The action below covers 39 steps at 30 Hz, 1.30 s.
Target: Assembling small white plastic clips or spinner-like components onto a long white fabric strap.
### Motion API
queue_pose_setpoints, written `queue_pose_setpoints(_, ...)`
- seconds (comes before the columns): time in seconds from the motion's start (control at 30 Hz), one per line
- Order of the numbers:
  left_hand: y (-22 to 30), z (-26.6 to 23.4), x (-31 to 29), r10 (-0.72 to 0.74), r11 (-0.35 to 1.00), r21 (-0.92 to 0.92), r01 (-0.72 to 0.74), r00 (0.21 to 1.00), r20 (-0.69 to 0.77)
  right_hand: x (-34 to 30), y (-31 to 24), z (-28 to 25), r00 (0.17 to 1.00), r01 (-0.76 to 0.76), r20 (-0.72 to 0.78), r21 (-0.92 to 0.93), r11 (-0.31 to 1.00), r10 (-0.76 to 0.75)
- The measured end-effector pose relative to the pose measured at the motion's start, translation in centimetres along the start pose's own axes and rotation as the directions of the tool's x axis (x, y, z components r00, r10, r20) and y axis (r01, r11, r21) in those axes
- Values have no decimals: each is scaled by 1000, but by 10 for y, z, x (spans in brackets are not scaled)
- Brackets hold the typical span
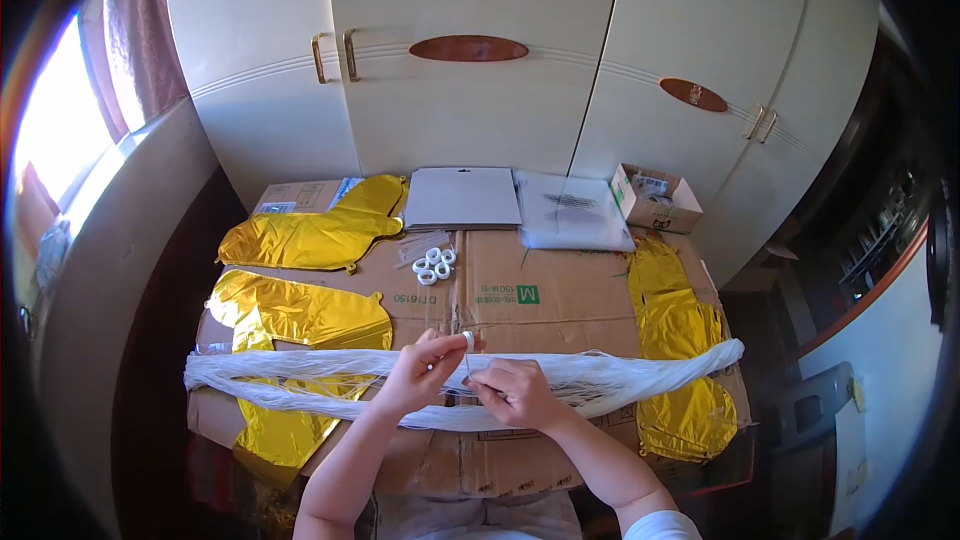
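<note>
White tape roll (pixel 468 340) sat pinched in our left hand (pixel 420 372) at six o'clock, over the long white strand bundle (pixel 640 376) crossing the cardboard table (pixel 560 300) edge to edge. Our right hand (pixel 515 392) pinched strands, fingers curled. We counted four gold foil balloons (pixel 310 238) and five spare tape rolls (pixel 434 264) at twelve o'clock, bare cardboard between.

The left hand (pixel 420 372) pinches a small white thing (pixel 467 340), too small to tell its kind. The right hand (pixel 515 392) covers part of the white strand bundle (pixel 640 375). The gold foil balloon (pixel 290 430) at the cardboard's (pixel 560 290) left front corner hangs over the edge, its lower part lost in shadow.
</note>
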State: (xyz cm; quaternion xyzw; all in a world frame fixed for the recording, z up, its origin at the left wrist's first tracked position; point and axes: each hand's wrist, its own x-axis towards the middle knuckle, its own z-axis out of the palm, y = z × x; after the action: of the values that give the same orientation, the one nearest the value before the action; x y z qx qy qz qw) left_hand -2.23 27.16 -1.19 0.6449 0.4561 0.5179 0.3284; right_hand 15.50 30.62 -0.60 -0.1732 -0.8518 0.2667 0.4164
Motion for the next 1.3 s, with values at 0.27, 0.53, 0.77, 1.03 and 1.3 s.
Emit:
queue_pose_setpoints(0.27, 6, -7, -4, -155, 869, -410, 279, 938, 310, 5, -2, -2, 955, -256, -106, 178, 950, 277)
queue_pose_setpoints(0.53, 6, 2, 1, -263, 846, -469, 253, 964, 45, 0, 0, 3, 999, -35, -22, -81, 996, 33)
queue_pose_setpoints(0.77, 3, -3, -6, -278, 881, -299, 367, 912, 301, 5, -1, -2, 976, -111, -191, -8, 994, 107)
queue_pose_setpoints(1.03, 7, -4, -4, -294, 780, -459, 424, 897, 329, 1, 6, 2, 951, -233, -145, 236, 943, 272)
queue_pose_setpoints(1.3, 0, -2, -2, -271, 696, -639, 328, 944, 189, 1, 7, 5, 919, -360, -87, 210, 909, 384)
